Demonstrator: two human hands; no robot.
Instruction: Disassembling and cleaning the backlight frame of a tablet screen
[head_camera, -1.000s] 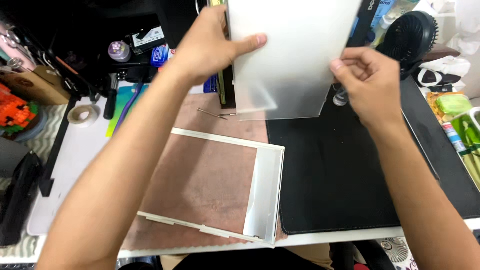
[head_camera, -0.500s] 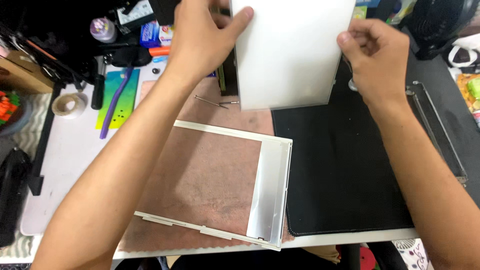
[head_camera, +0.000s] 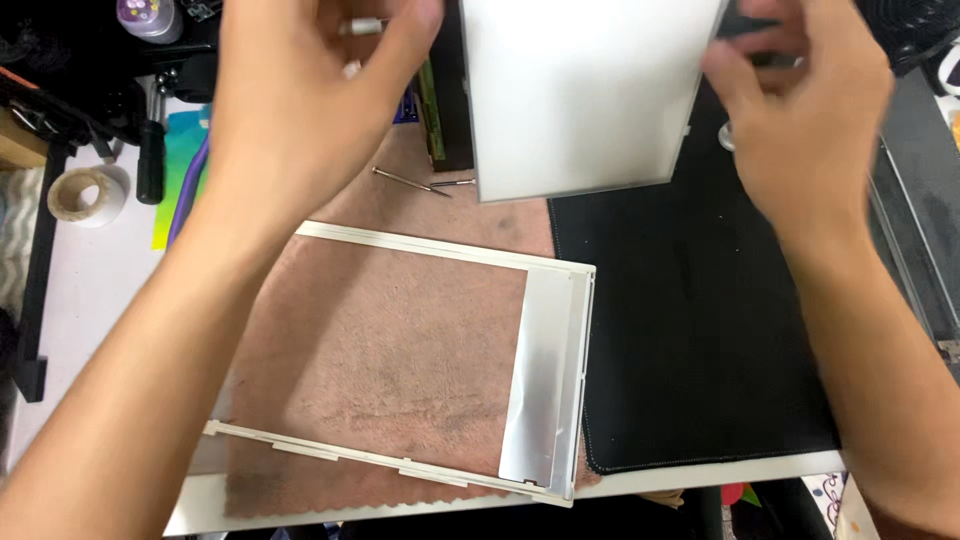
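Note:
A white translucent sheet (head_camera: 585, 95) stands tilted above the back of the desk, its top cut off by the frame. My left hand (head_camera: 310, 100) is just left of it, blurred, fingers apart, with a dark gap between fingertips and sheet edge. The blurred fingers of my right hand (head_camera: 810, 130) meet the sheet's right edge. Below, a white rectangular frame (head_camera: 560, 380) with a silvery strip lies flat on a brown cloth (head_camera: 380, 340). A dark panel (head_camera: 450, 110) shows behind the sheet's left edge.
A black mat (head_camera: 700, 330) covers the desk's right half. Two thin metal tools (head_camera: 415, 182) lie on the cloth near the sheet. A tape roll (head_camera: 85, 195), a black-handled tool (head_camera: 150, 170) and a coloured card (head_camera: 180, 170) sit at the left.
The view has moved closer and the sheet sits higher in it. My left hand has come off the sheet's left edge; both hands are now blurred with motion.

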